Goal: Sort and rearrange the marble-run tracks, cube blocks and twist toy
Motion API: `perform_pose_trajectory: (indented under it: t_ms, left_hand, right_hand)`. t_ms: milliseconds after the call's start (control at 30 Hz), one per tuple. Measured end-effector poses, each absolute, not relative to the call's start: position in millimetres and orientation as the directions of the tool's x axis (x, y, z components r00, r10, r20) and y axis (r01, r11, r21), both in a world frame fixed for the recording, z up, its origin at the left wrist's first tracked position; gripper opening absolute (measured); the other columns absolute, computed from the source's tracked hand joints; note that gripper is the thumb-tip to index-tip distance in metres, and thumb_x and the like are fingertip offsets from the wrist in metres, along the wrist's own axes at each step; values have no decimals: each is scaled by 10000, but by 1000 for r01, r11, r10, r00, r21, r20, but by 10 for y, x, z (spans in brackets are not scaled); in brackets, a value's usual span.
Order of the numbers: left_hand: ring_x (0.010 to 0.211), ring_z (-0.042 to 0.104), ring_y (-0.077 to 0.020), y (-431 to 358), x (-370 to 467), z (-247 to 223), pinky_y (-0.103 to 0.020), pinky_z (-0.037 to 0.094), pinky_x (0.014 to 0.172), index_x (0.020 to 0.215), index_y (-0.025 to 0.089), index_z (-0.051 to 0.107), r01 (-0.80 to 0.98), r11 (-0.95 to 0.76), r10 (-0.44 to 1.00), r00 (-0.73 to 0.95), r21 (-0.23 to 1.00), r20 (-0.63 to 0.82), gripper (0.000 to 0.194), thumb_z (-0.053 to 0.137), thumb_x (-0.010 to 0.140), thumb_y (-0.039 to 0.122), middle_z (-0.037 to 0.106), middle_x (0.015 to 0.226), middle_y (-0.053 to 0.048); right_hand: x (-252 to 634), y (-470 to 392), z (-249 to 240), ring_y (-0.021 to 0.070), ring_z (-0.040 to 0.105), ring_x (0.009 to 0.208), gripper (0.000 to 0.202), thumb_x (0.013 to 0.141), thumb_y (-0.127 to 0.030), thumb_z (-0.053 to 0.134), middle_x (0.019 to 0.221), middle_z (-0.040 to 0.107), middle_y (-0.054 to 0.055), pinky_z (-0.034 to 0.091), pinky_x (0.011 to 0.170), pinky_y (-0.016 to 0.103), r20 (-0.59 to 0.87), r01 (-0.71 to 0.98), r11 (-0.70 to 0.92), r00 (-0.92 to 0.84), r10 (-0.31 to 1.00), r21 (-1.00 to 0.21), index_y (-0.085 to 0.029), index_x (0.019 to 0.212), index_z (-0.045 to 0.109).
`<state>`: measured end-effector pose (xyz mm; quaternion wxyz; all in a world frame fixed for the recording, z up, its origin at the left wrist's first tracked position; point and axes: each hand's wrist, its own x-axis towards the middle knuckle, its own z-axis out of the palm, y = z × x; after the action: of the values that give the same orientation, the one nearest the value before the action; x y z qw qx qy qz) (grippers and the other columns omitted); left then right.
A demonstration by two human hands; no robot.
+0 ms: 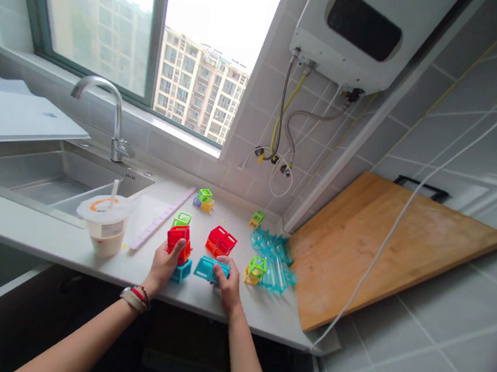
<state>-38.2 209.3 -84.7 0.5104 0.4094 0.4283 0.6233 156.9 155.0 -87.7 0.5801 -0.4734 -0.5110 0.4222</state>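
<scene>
My left hand is closed around a red open-frame plastic block, with an orange part just below it. Against its underside, or just beneath, is a blue frame block; whether they are joined I cannot tell. A green frame block stands right behind. My right hand pinches another blue frame block, tilted above the counter. Beyond it lies a red and orange frame block pair. To the right, a green block sits on a yellow one.
A lidded drink cup with a straw stands at left, beside a pale strip and the sink. Teal frame pieces are heaped near the leaning wooden board. More small blocks stand toward the wall.
</scene>
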Motion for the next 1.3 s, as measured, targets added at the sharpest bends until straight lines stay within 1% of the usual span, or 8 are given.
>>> perform_pose_trajectory:
  t_ms: [100, 167, 300, 433, 600, 867, 1033, 1300]
  left_hand:
    - [747, 714, -235, 2119, -385, -893, -351, 570, 671, 1087, 149, 622, -311, -139, 984, -154, 940, 95, 626, 657, 851, 728, 732, 892, -91]
    - [775, 715, -227, 2130, -382, -912, -349, 570, 703, 1129, 158, 605, -302, -168, 980, -149, 938, 128, 622, 647, 865, 720, 727, 931, -91]
    - [815, 714, -232, 2130, -366, -924, -353, 570, 736, 1178, 175, 582, -237, -228, 974, -59, 944, 220, 635, 666, 852, 713, 721, 982, -97]
    - [836, 712, -251, 2121, -350, -935, -356, 562, 753, 1162, 178, 604, -142, -263, 959, 67, 954, 275, 594, 721, 830, 656, 737, 994, -108]
    - [880, 718, -263, 2120, -323, -935, -374, 556, 811, 1207, 193, 557, -99, -284, 935, 191, 954, 298, 577, 787, 804, 536, 744, 1006, -89]
    - [988, 729, -308, 2139, -295, -913, -448, 557, 905, 1356, 203, 474, -2, -313, 940, 140, 950, 310, 785, 846, 717, 467, 735, 1140, -120]
    - [968, 720, -294, 2123, -323, -836, -436, 566, 893, 1241, 173, 576, -44, -345, 919, 185, 937, 347, 667, 839, 721, 499, 744, 1104, -120]
    - [836, 714, -269, 2114, -376, -766, -393, 588, 763, 996, 174, 676, -28, -287, 953, 95, 957, 289, 551, 882, 627, 528, 760, 935, -79]
  right_hand:
    - [1589, 1578, -927, 158, 670, 616, 395, 888, -514, 706, 853, 686, 14, 529, 536, 252, 146, -135, 172, 184, 972, -976, -193, 1107, 632]
    - [1590, 1586, -928, 171, 696, 684, 419, 879, -506, 723, 903, 710, 30, 549, 570, 256, 139, -172, 182, 236, 962, -968, -193, 1143, 637]
    - [1574, 1605, -898, 226, 735, 879, 569, 818, -474, 791, 1111, 743, 94, 608, 721, 327, 98, -257, 171, 273, 957, -951, -184, 1278, 621]
    - [1572, 1654, -947, 230, 729, 943, 630, 737, -398, 861, 1112, 754, 89, 591, 860, 351, 130, -255, 211, 301, 945, -944, -184, 1277, 617]
    - [1608, 1688, -1044, 188, 699, 862, 534, 720, -371, 860, 1023, 718, 46, 577, 782, 299, 179, -213, 249, 303, 936, -945, -207, 1158, 602]
    - [1593, 1657, -969, 193, 695, 855, 474, 744, -424, 845, 1039, 719, 51, 562, 740, 282, 141, -247, 223, 310, 940, -943, -201, 1098, 623]
    - [1589, 1630, -904, 225, 707, 947, 440, 776, -431, 819, 1045, 768, 76, 564, 857, 322, 196, -130, 227, 211, 958, -965, -168, 1113, 718]
    - [1578, 1603, -878, 250, 736, 963, 527, 717, -402, 875, 1085, 789, 75, 591, 897, 389, 219, -63, 223, 62, 974, -973, -189, 1180, 740]
